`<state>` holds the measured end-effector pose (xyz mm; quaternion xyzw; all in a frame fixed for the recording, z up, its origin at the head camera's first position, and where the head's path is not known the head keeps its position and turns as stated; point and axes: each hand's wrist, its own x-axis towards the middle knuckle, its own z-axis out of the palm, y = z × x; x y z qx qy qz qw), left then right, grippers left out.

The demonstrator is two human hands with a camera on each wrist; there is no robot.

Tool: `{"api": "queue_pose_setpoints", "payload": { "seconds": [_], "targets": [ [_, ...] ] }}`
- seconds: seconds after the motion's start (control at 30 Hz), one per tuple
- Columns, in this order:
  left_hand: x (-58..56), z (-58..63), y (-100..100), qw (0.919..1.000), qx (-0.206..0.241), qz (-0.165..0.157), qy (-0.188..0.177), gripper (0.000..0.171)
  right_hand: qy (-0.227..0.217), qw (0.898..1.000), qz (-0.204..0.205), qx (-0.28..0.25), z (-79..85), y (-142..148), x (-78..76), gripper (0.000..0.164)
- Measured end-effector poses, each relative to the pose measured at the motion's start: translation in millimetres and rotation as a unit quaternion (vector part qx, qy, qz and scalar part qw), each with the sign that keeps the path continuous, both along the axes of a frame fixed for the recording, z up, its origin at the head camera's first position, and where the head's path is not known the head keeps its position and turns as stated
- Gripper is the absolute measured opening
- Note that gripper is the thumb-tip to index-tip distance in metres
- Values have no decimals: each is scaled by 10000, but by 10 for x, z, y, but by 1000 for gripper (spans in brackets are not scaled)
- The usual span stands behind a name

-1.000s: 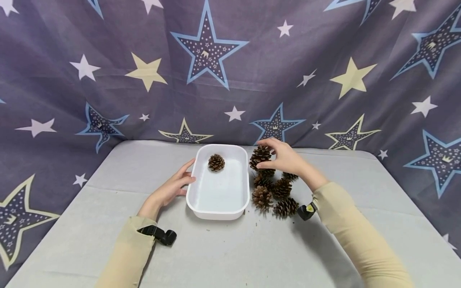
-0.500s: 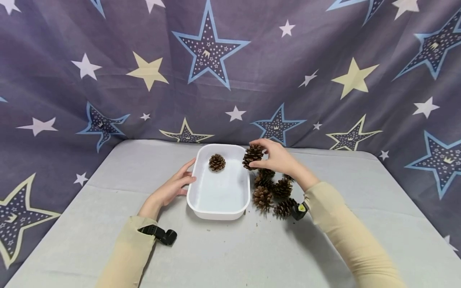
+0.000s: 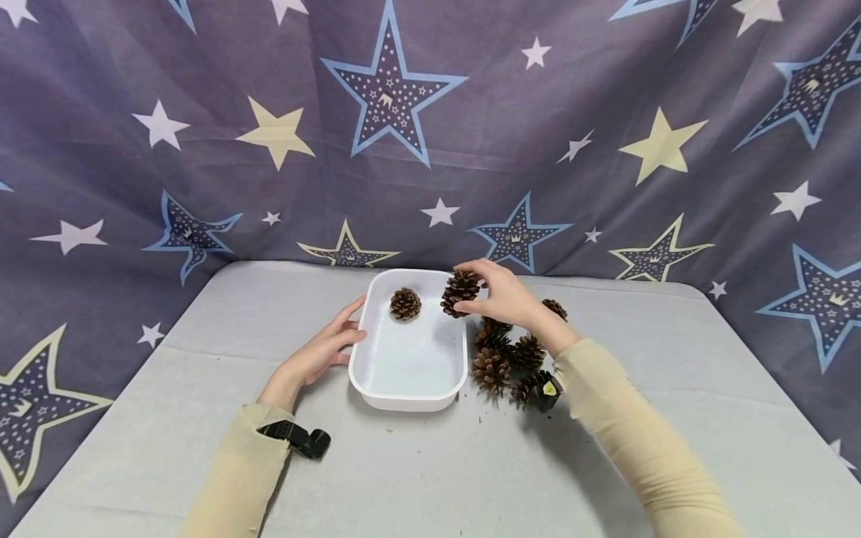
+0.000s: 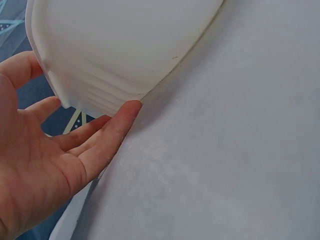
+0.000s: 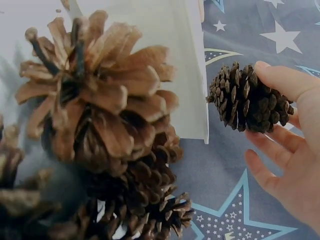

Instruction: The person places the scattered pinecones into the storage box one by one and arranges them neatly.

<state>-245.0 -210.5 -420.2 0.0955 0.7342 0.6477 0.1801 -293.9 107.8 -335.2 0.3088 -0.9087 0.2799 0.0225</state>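
A white rectangular plastic tub (image 3: 403,402) stands on the table, with one pine cone (image 3: 405,304) lying inside near its far left corner. My right hand (image 3: 507,297) pinches a second pine cone (image 3: 460,293) between thumb and fingers, above the far right rim of the tub. In the right wrist view that held pine cone (image 5: 250,98) lies sideways in the grip. At the tub's left side rests my left hand (image 3: 318,357), fingers spread and lightly bent; in the left wrist view its fingertips touch the outer wall (image 4: 95,82).
Several more pine cones (image 3: 491,370) lie in a cluster right of the tub, partly under my right wrist and its black strap camera (image 3: 545,394). Small brown flakes dot the grey table cover (image 3: 417,478). A star-patterned curtain (image 3: 444,179) hangs behind.
My right hand has carried its pine cone leftward from above the cluster to over the tub's right rim. The left hand stays at the tub's side.
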Motion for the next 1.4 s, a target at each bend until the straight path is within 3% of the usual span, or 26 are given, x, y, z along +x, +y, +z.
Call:
{"api": "queue_pose_setpoints", "payload": {
  "seconds": [0.67, 1.4],
  "targets": [
    [10, 13, -8, 10000, 53, -24, 33, 69, -70, 9997, 208, 92, -151, -273, -71, 62],
    [21, 10, -7, 10000, 53, -16, 24, 66, 25, 9898, -187, 1413, -269, -423, -230, 64]
  ]
}}
